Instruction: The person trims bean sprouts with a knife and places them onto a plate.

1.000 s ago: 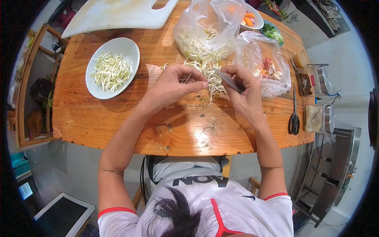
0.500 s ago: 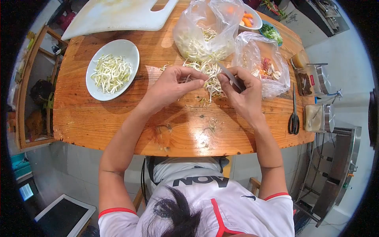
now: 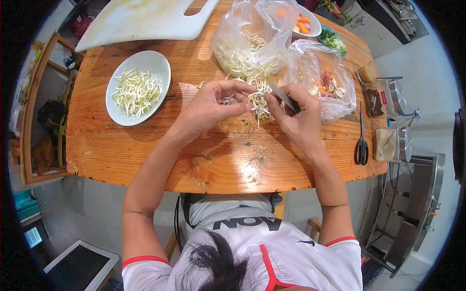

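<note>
Left fingers (image 3: 234,86) spread wider, sprouts (image 3: 261,101) on shiny wooden table (image 3: 119,153), tiled floor (image 3: 99,211)

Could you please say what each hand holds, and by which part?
Right hand: a grey blade, by its lower end. Left hand: bean sprouts, gripped part unclear.

This looks like a kitchen: cutting board (image 3: 141,26), bean sprouts (image 3: 137,92), chopped greens (image 3: 334,40), jars (image 3: 387,145).

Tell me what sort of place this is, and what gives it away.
Likely a kitchen or food-prep area, home or small eatery unclear: a white cutting board, a bowl of bean sprouts, and scissors on a wooden table.
</note>
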### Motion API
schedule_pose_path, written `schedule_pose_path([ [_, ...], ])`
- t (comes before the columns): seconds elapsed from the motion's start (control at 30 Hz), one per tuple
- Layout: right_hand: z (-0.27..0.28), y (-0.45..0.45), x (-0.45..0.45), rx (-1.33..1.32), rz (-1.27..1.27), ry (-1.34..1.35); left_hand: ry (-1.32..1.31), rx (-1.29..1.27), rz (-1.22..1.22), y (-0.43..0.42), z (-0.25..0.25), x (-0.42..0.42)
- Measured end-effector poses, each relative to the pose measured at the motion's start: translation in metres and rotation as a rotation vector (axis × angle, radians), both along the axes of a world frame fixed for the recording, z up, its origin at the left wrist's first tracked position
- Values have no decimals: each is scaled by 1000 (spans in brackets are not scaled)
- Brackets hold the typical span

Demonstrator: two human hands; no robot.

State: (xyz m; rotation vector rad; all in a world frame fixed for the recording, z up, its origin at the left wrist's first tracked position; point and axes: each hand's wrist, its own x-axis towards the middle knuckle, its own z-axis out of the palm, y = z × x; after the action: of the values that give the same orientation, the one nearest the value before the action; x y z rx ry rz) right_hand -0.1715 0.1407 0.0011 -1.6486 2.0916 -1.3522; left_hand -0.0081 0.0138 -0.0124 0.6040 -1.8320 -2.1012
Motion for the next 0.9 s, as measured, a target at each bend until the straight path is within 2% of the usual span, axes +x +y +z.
schedule_pose_path([
  [0.23,2,-1,4,-29,70,-1,-2,60,-2,2,2,0],
  [0.47,5,0,5,-36,88,32,-65,-1,-57,-3,1,0],
  [0.67,0,0,4,-54,41,26,-114,-156,-67,-7,12,5],
  [0.77,4,2,5,-14,0,-14,-123,-250,-80,-7,0,5],
  [0.9,2,2,2,-18,55,29,-127,-113,-73,-4,8,6],
])
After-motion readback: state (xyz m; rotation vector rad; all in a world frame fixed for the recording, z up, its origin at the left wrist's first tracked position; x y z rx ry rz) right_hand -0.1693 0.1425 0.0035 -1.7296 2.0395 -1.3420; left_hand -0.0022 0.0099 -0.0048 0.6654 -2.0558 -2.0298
